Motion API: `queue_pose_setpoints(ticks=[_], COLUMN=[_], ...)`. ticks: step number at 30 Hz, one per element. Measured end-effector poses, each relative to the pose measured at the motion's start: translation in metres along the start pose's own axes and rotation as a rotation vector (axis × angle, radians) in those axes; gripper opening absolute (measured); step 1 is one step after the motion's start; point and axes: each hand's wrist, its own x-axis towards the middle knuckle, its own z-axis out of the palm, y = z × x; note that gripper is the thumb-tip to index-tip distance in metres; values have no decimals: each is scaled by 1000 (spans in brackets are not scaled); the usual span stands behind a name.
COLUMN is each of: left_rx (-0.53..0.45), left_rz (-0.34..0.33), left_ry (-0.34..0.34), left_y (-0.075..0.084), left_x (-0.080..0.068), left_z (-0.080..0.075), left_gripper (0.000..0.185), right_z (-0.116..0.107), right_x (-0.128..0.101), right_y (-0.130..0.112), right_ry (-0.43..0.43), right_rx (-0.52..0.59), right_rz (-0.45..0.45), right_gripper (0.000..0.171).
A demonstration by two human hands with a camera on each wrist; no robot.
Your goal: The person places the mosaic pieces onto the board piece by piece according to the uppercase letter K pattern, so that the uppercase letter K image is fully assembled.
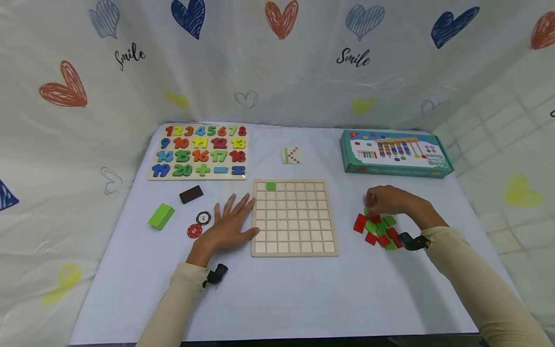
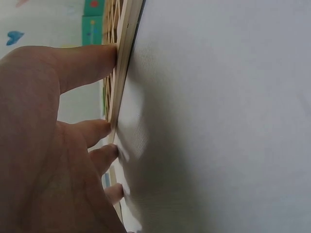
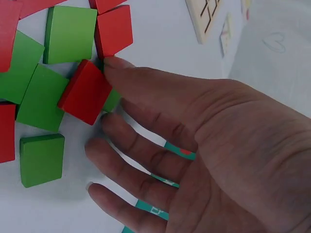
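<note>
My left hand (image 1: 231,225) lies with spread fingers at the left side of a wooden grid board (image 1: 296,254). In the left wrist view, its thumb (image 2: 90,65) and fingertips touch the board's edge. One green square tile (image 1: 270,186) sits in the board's top row, second cell from the left. Over at the right, my right hand (image 1: 386,200) bends down to a loose pile of red and green square tiles (image 1: 383,241). Its thumb and index finger pinch a green tile (image 3: 112,100), partly covered by a red tile (image 3: 86,92) and the fingers.
A number puzzle board (image 1: 198,176) and a small pattern card (image 1: 292,155) lie behind. The teal toy box (image 1: 396,153) stands back right. Left are a green block (image 1: 161,216), a dark rectangular block (image 1: 191,194), a black-and-white chip (image 1: 203,218) and a red chip (image 1: 194,231).
</note>
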Motion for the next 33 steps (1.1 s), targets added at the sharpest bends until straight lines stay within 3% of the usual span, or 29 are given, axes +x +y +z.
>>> queue_pose_setpoints(ticks=[11,22,33], left_rx=[4,14,7], left_rz=[11,5,10], left_ry=[1,-8,4], left_y=[-2,-3,-4], left_x=[0,0,1], left_z=[2,4,2], left_gripper=[90,89,88], right_z=[7,11,-5], right_x=[-3,2,1], right_y=[6,15,10], right_ry=[76,186,228], right_rx=[69,90,49], right_rz=[-80,-80,-145], right_gripper=[29,33,22])
